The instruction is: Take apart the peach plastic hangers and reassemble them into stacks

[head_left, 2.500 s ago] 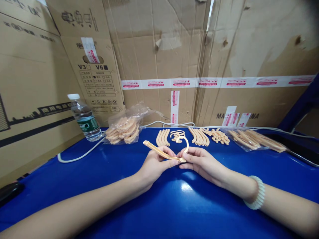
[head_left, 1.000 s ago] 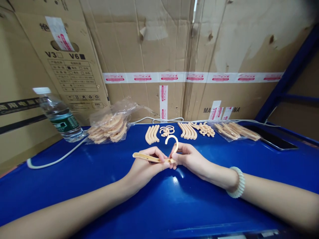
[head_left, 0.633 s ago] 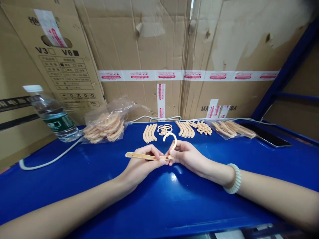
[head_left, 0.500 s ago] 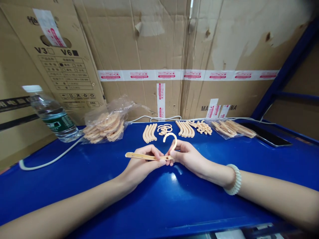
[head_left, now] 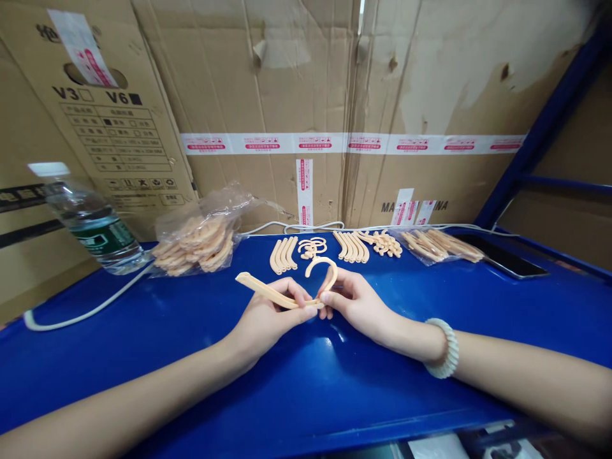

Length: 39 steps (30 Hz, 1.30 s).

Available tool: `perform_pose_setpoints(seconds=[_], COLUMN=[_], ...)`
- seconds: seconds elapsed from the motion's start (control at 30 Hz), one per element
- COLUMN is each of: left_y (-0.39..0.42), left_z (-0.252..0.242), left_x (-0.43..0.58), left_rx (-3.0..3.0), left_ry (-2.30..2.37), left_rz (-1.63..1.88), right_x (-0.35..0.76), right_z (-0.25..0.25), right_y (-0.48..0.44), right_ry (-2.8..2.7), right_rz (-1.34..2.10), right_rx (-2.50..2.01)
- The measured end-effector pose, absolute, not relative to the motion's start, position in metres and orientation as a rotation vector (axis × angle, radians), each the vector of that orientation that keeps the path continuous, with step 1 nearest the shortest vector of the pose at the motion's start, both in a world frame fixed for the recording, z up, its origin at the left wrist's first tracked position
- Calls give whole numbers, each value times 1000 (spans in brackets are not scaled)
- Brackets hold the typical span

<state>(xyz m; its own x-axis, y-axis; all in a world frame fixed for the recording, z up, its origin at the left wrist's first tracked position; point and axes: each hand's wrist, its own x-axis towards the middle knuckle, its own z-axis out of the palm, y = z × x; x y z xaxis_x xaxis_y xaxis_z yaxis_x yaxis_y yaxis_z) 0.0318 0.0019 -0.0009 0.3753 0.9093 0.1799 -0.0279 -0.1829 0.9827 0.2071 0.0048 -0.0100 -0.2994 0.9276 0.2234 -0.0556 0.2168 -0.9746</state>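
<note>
1. At the centre of the frame, a long straight peach plastic bar [head_left: 266, 290] is pinched tightly in the fingers of the left hand [head_left: 268, 319]. A curved peach plastic hook [head_left: 326, 270] is pinched in the right hand [head_left: 356, 306].
2. Their ends are met at the fingertips; a finished joint cannot be confirmed.
3. Behind them, rows of loose curved peach pieces [head_left: 283, 254] lie unjoined on the glossy blue table [head_left: 310, 382].
4. Farther back, a clear plastic bag at centre left [head_left: 201, 234] is filled with peach parts, and another clear bag at right [head_left: 442, 245] holds long strips.

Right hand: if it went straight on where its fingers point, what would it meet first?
The right hand, holding the hook, points left at the left hand, so it would likely meet the beige strip pinched there, then those fingertips; they look nearly touching, though depth is unclear.
</note>
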Motion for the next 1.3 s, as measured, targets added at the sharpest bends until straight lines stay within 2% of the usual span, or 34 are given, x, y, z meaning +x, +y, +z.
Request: perform_pose_setpoints(seconds=[0.4,0.7,0.77,0.87,1.13,1.3], left_y=[2,4,6,8,9,8], left_z=[-8,-6,-6,-6,-6,-6], left_x=[32,35,34,32,31,31], left_rx=[1375,1278,1235,1187,1177,1197], left_ry=[897,921,920,901,894,883], left_rz=[1090,1007,1027,1057,1030,1008], right_x=[206,217,227,249,285,280], right_z=[-1,6,11,19,7,-4], right_y=[-1,7,17,39,76,80], right_ry=[-1543,-1531,-1478,-1476,-2291,-2471], right_rz=[1131,1349,1220,835,-387,-519], right_rx=[-860,-942,-922,-938,-1197,-1227])
